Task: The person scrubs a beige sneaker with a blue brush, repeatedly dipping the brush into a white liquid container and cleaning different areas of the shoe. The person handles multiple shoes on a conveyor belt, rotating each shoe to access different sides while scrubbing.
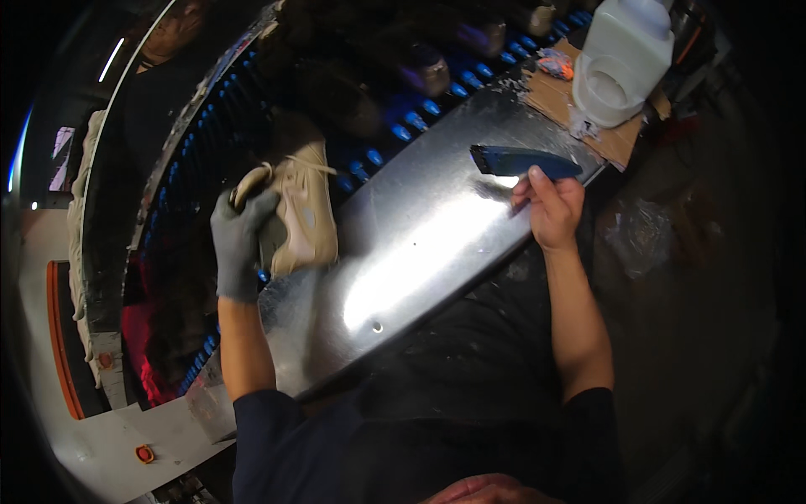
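A beige lace-up shoe (309,206) is at the left end of the metal ledge, over the edge of the roller line. My left hand (237,239), in a grey glove, is closed on the shoe's collar side, and part of the upper is hidden behind its fingers. A loose lace shows across the top. My bare right hand (556,206) pinches a dark blue, flat, tapered piece (529,161) between thumb and fingers, above the ledge's right part. One end of that piece is blackish and squared, the other pointed; its exact kind is unclear.
The shiny metal ledge (420,260) runs diagonally before me, beside a line of blue rollers (401,132) with more shoes (428,71) beyond. A white plastic container (625,63) stands on cardboard (617,144) at upper right. Another person (172,38) is at upper left. A red button (144,454) sits lower left.
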{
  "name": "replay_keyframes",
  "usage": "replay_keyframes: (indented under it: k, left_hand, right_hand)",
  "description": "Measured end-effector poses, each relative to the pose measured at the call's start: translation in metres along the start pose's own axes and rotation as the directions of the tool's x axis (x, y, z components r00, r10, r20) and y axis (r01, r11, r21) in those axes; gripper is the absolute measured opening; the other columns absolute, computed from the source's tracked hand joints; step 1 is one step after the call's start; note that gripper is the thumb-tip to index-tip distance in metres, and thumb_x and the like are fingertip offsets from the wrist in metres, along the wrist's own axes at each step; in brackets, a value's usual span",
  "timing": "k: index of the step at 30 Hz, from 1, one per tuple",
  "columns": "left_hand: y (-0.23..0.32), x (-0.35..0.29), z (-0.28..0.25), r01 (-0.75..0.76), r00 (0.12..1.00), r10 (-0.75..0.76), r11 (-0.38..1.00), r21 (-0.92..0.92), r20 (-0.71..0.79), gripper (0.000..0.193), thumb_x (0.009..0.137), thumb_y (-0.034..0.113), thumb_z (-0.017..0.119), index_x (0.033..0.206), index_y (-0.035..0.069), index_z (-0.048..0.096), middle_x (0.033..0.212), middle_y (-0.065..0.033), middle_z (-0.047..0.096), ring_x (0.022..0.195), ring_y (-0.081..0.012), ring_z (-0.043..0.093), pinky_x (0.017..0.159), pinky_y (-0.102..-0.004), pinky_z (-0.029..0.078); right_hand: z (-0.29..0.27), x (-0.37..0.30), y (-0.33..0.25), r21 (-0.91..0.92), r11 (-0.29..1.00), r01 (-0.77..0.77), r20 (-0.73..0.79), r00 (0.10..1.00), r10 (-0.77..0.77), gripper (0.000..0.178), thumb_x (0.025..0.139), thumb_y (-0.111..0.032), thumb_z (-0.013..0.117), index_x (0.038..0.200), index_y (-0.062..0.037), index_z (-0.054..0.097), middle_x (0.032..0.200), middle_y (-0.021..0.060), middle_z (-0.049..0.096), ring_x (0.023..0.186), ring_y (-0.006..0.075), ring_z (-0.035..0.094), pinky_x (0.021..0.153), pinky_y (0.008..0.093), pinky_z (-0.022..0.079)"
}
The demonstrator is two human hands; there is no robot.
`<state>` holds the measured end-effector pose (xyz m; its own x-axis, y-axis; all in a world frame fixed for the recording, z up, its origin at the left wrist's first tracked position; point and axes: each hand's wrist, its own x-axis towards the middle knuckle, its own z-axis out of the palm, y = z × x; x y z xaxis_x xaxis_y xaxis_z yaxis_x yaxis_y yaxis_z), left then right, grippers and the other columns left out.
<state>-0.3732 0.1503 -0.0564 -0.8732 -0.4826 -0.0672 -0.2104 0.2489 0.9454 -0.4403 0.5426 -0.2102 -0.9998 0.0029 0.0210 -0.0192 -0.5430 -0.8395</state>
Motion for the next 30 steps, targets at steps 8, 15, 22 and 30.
replay_keyframes:
  k: [8, 15, 22, 30]
  left_hand:
    - [0.019, -0.032, 0.036, -0.618, 0.499, 0.303, 0.781, 0.088, 0.812, 0.068, 0.074, 0.013, 0.081, 0.14, 0.006, 0.067, 0.145, -0.0165, 0.063, 0.133, -0.031, 0.061, 0.114, -0.0444, 0.048]
    - [0.079, -0.07, 0.071, -0.881, 0.238, 0.467, 0.473, -0.012, 0.852, 0.05, 0.079, 0.015, 0.078, 0.126, 0.003, 0.07, 0.14, -0.0226, 0.063, 0.134, -0.042, 0.059, 0.113, -0.051, 0.048]
    - [0.049, -0.065, 0.163, -0.8, 0.6, 0.038, 0.036, 0.599, 0.799, 0.107, 0.071, 0.047, 0.085, 0.152, -0.007, 0.043, 0.138, -0.0261, 0.06, 0.125, -0.0457, 0.059, 0.111, -0.0549, 0.041]
    - [0.078, -0.013, 0.157, -0.712, 0.664, 0.164, 0.438, 0.549, 0.73, 0.109, 0.057, 0.043, 0.091, 0.145, -0.006, 0.05, 0.108, -0.0238, 0.072, 0.103, -0.0363, 0.072, 0.09, -0.0441, 0.056]
  right_hand:
    - [-0.006, 0.004, -0.046, 0.176, 0.977, 0.121, -0.089, 0.99, -0.107, 0.015, 0.101, -0.013, 0.066, 0.106, 0.0014, 0.069, 0.091, 0.0113, 0.072, 0.073, 0.0169, 0.067, 0.063, 0.0306, 0.056]
    - [-0.03, -0.003, -0.067, 0.107, 0.982, 0.154, -0.218, 0.968, -0.128, 0.016, 0.102, -0.014, 0.066, 0.106, 0.0017, 0.069, 0.093, 0.012, 0.074, 0.072, 0.0154, 0.067, 0.063, 0.0295, 0.055]
    - [-0.043, -0.002, -0.072, 0.182, 0.98, 0.085, -0.211, 0.976, -0.045, 0.019, 0.103, -0.016, 0.065, 0.108, 0.0011, 0.069, 0.093, 0.0134, 0.074, 0.072, 0.0162, 0.066, 0.062, 0.0297, 0.053]
    - [-0.045, -0.008, -0.079, 0.242, 0.969, 0.052, -0.227, 0.974, 0.005, 0.018, 0.104, -0.018, 0.062, 0.107, -0.0017, 0.069, 0.092, 0.0096, 0.072, 0.072, 0.0145, 0.061, 0.061, 0.0279, 0.048]
